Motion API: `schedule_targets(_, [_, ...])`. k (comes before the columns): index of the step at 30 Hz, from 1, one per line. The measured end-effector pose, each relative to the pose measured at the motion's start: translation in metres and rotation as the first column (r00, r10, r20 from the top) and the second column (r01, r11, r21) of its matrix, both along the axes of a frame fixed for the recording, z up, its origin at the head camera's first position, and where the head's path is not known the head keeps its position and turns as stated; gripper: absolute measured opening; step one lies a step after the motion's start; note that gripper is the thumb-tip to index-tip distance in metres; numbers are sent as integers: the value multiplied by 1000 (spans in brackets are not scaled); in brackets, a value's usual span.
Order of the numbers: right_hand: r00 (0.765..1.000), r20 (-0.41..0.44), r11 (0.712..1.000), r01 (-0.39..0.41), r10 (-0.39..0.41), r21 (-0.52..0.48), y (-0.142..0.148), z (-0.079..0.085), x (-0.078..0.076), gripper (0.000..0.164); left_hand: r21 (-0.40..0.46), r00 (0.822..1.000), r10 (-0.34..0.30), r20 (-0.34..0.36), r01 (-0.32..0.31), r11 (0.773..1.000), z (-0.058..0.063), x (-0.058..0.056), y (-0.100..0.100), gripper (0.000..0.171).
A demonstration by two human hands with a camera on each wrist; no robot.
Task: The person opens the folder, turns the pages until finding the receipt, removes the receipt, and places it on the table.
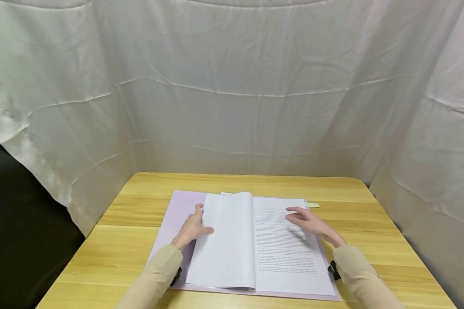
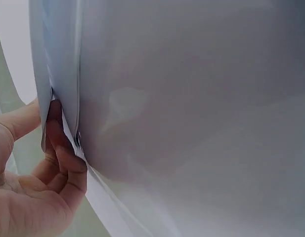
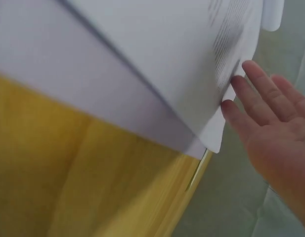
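An open lilac folder [image 1: 185, 205] lies on the table with white sheets bound in it. My left hand [image 1: 192, 227] holds the outer edge of the left-hand pages [image 1: 224, 240], which look blank. In the left wrist view the thumb of that hand [image 2: 38, 173] lies on one side of the sheets [image 2: 40, 54] and fingers are tucked behind. Over the upper right of the printed page [image 1: 284, 244] is my right hand [image 1: 307, 222], its fingers loosely extended. Seen from the right wrist, the fingertips [image 3: 231, 111] are at the page's edge; whether they touch it I cannot tell.
A pale yellow tab [image 1: 312, 205] sticks out at the folder's upper right. The wooden table [image 1: 375, 223] has pale cloth [image 1: 232, 120] hanging behind it and at both sides. Something black [image 1: 19, 231] stands at the left.
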State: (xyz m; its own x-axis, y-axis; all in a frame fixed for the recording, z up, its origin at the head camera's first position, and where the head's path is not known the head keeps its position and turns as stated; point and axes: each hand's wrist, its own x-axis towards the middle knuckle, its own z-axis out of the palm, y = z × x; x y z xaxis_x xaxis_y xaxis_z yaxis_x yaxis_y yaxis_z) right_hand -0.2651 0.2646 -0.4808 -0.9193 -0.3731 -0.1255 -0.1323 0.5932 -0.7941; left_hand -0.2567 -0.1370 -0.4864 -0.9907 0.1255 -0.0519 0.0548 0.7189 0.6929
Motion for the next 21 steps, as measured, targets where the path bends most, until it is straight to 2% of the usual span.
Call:
schedule_targets(7, [995,-95,1000,-2,0,-18,10,-7,-18,53,-30,1000,11,-21,-11,999,-4,1,2,95])
schedule_targets(13, [980,-184,994,88,-76,62,16,-13,-30,54,-74,998,-13,-57,9,997,-7,0,0,92])
schedule_targets(16, [974,-193,986,142,-122,91,17,-16,-34,57,-103,997,-20,-81,12,995,-8,0,-1,90])
schedule_targets(21, [967,-208,975,178,-148,132,19,-16,-42,60,-162,994,-34,-104,16,987,-8,-2,-1,87])
